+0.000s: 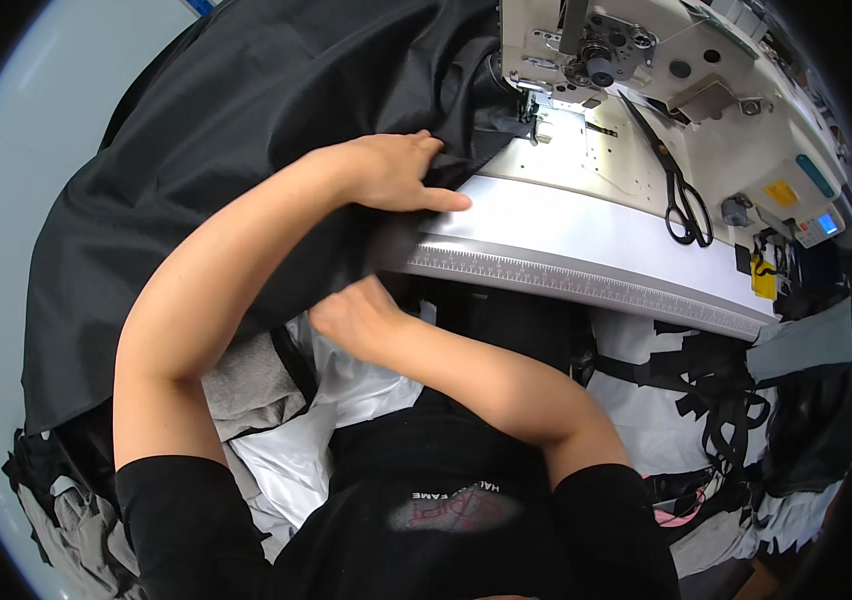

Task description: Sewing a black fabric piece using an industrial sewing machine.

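Note:
A large sheet of smooth black fabric [196,150] covers the left of the sewing table and runs under the head of a sewing machine [596,60]. My left hand [391,175] rests on the fabric just left of the needle area, its thumb stretched out and its other fingers partly hidden in the folds. Closer to my body, below the table's front edge, my right hand [356,315] is closed at the hanging edge of the black fabric. Some blur lies over the fabric between my hands.
Black-handled scissors [684,200] lie on the machine bed, right of the needle. A ruler strip [586,272] runs along the table's front edge. Grey cloth [256,385] and white material [291,460] are bunched below at left; black straps [716,375] hang at right.

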Demonstrator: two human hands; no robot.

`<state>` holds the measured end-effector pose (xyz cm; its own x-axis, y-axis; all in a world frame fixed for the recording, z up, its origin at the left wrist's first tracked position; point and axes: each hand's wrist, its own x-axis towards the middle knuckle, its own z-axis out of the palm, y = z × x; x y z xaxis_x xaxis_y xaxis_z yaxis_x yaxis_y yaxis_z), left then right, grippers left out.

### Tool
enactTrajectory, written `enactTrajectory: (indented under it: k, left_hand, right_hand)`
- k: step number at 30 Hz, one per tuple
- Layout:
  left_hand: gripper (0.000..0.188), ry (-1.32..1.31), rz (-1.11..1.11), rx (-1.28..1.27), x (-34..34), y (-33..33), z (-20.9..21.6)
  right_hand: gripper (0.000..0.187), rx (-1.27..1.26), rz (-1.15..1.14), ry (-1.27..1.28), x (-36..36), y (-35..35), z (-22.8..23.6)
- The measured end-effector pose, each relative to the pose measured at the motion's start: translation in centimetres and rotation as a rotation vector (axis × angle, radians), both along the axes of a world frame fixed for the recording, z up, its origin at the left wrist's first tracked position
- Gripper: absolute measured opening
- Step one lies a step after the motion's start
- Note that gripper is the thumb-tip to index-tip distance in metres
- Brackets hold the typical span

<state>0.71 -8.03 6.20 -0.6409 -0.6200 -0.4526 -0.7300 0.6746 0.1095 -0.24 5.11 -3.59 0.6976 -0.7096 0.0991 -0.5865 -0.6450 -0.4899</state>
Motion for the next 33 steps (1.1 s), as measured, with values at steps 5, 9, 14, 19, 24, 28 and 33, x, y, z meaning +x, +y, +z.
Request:
enactTrajectory:
  k: [5, 9, 14, 19, 24, 28, 33]
  left_hand:
    - [0.103, -0.197, -0.004, -0.117, 3.3, 2.4, -1.2]
    - [0.095, -0.308, 0.02, -0.294, 7.8, 6.3, -2.8]
    - [0.066, 0.128, 0.324, 0.095, 15.6, -1.2, -1.0]
    - [0.028, 0.275, 0.173, -0.363, 13.2, 2.2, 4.1]
    - [0.02, 0.668, 0.318, -0.308, 10.9, 6.4, 9.7]
    - [0.014, 0.683, 0.13, -0.525, 7.2, 11.0, 10.2]
    - [0.012, 0.543, -0.436, -0.336, 4.3, 16.7, 4.5]
  right_hand:
    - [0.028, -0.513, -0.142, -0.777, -10.3, 7.3, 4.0]
    - [0.023, -0.345, -0.332, -0.816, -15.3, 13.6, -0.6]
    - [0.015, -0.383, -0.258, -0.589, -13.4, 12.7, -5.1]
    - [0.027, -0.504, -0.335, -0.168, -14.5, 10.4, -4.8]
    - [0.032, -0.686, -0.567, -0.115, -15.2, 7.0, -3.7]
    - [0.022, -0.82, -0.602, -0.252, -14.0, 6.2, -4.1]
    - [0.02, -0.792, -0.509, -0.387, -13.0, 7.9, -3.8]
